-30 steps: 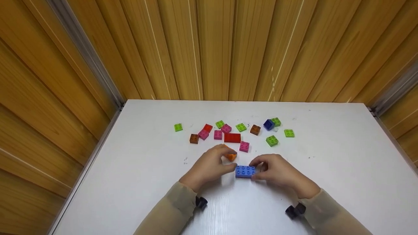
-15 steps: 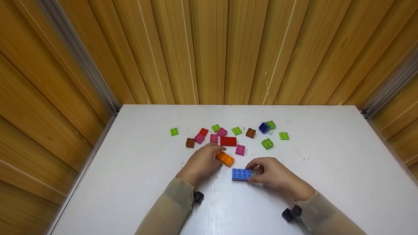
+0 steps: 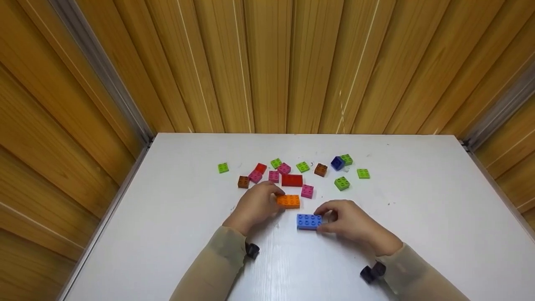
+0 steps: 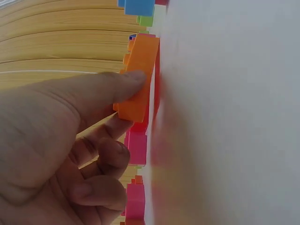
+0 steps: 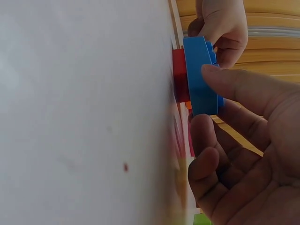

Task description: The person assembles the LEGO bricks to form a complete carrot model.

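Note:
My left hand point(image 3: 256, 202) pinches an orange eight-stud toy brick point(image 3: 288, 201) by its left end. In the left wrist view the thumb lies on the long side of the orange brick point(image 4: 140, 89), which appears slightly off the table. To the right and nearer, my right hand point(image 3: 349, 219) grips the right end of a blue eight-stud toy brick point(image 3: 308, 221) between thumb and fingers. Red shows along the table side of the blue brick point(image 5: 199, 84) in the right wrist view, a red brick point(image 5: 180, 75); whether they are joined, I cannot tell. The two held bricks are apart.
Beyond the hands, loose bricks lie scattered on the white table point(image 3: 175, 242): a large red brick point(image 3: 292, 180), several pink bricks point(image 3: 307, 191), several green bricks point(image 3: 342, 183), brown bricks point(image 3: 243, 182) and a dark blue brick point(image 3: 337, 163). A wood-patterned wall point(image 3: 267, 67) stands behind.
The left hand has drawn back slightly to the left with the orange brick, which has turned from slanted to level with the blue one. The right hand keeps its grip; the head view shifted slightly.

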`<state>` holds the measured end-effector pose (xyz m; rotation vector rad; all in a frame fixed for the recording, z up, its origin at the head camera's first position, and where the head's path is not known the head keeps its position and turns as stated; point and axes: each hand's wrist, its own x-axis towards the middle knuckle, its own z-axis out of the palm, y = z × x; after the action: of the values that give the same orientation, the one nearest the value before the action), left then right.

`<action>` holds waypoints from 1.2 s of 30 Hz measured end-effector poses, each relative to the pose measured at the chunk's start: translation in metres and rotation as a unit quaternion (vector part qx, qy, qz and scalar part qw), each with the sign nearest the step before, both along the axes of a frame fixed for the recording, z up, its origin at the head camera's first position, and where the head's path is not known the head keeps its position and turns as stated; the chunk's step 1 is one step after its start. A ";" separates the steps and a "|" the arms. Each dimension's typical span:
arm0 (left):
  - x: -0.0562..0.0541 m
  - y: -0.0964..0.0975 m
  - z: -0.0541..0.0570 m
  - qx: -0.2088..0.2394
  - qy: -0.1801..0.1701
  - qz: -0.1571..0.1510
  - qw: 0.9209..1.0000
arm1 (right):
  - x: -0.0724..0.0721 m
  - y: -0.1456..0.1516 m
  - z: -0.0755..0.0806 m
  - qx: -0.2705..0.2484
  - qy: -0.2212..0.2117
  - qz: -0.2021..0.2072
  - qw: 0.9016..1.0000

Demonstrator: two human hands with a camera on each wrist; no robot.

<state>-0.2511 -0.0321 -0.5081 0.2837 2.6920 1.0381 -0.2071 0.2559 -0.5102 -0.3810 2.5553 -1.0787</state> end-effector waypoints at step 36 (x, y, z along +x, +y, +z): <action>0.015 -0.001 0.006 0.089 -0.068 -0.102 0.988 | -0.003 0.004 -0.002 -0.019 0.017 0.000 1.000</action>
<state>-0.2365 -0.0330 -0.5026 0.4906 2.3939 1.1900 -0.2104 0.2598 -0.5123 -0.4133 2.5675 -1.1326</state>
